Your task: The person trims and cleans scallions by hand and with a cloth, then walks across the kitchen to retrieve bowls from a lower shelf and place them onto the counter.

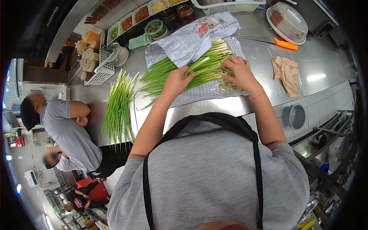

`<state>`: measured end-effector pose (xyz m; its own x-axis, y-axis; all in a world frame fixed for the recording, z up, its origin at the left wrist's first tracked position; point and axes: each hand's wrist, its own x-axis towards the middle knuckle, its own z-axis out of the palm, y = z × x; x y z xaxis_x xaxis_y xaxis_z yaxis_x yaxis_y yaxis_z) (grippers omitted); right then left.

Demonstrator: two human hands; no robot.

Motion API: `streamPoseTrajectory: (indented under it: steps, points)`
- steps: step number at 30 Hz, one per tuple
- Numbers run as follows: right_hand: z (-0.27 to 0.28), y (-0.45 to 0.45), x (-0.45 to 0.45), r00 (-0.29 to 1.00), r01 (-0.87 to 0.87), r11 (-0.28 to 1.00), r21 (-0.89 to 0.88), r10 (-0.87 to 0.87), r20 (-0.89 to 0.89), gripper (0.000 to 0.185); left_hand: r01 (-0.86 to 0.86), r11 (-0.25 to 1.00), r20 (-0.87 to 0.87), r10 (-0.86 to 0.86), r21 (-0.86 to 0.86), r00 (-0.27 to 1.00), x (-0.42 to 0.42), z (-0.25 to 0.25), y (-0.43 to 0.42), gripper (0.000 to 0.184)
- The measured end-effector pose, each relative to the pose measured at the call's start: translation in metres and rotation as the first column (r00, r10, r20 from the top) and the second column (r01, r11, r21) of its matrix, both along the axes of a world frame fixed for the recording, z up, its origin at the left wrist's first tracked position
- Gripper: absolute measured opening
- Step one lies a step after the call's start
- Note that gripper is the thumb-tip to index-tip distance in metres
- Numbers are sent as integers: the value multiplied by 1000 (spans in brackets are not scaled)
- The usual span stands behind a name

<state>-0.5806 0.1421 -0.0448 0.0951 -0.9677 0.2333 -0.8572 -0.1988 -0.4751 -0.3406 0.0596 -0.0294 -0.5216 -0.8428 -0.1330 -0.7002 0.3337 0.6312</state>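
A spread of green onions [159, 73] lies on newspaper [188, 99], pale root ends toward the right. My left hand [178, 81] is closed around a few of their stalks, near the middle of the pile. Over the root ends, my right hand [240, 73] has its fingers curled down with the tips together; what is in them is hidden. Loose peelings [230, 88] lie below that hand. Another sheet of printed newspaper [191, 40] covers the back of the pile. To the left, a second bunch of green onions [119, 105] rests on the steel counter.
Behind the pile are a tub of chopped greens [155, 28] and a white basket [101, 63] of sauce bottles. A knife with an orange handle [285, 44], a cloth [285, 74] and a covered plate [287, 23] sit at right. A co-worker [73, 126] stands at left.
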Motion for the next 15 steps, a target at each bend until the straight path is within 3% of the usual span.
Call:
streamPoseTrajectory:
  steps: [1,3,5,6,8,9,11,12,14,15]
  points:
    - [4,1,-1,999,3,1000,6,-3,46,34,-3,1000,0,3,0,1000,4,2,-3,19]
    - [10,0,0,996,5,1000,13,-6,92,36,0,994,-210,23,107,977,11,5,-8,17]
    - [15,-5,8,947,29,994,-107,7,320,39,20,990,-252,16,141,968,13,4,-13,17]
    - [17,-7,12,948,29,994,-107,7,320,39,37,979,-291,23,199,956,12,5,-13,17]
    - [21,-13,20,744,19,992,-128,72,664,33,57,965,-330,32,256,944,11,9,-12,17]
    - [18,-15,22,744,20,992,-128,71,664,33,64,965,-307,19,256,952,9,12,-10,16]
    - [11,-18,25,452,-74,997,-13,45,891,23,70,964,-285,6,256,958,5,18,-6,14]
    - [11,-19,26,453,-76,997,-13,46,890,23,56,959,-311,35,277,950,3,20,-4,16]
    - [12,-20,27,289,-68,997,-38,56,956,15,42,954,-337,64,298,939,-2,29,3,18]
    - [15,-19,27,289,-69,997,-37,56,956,15,16,956,-372,99,294,923,-6,37,8,22]
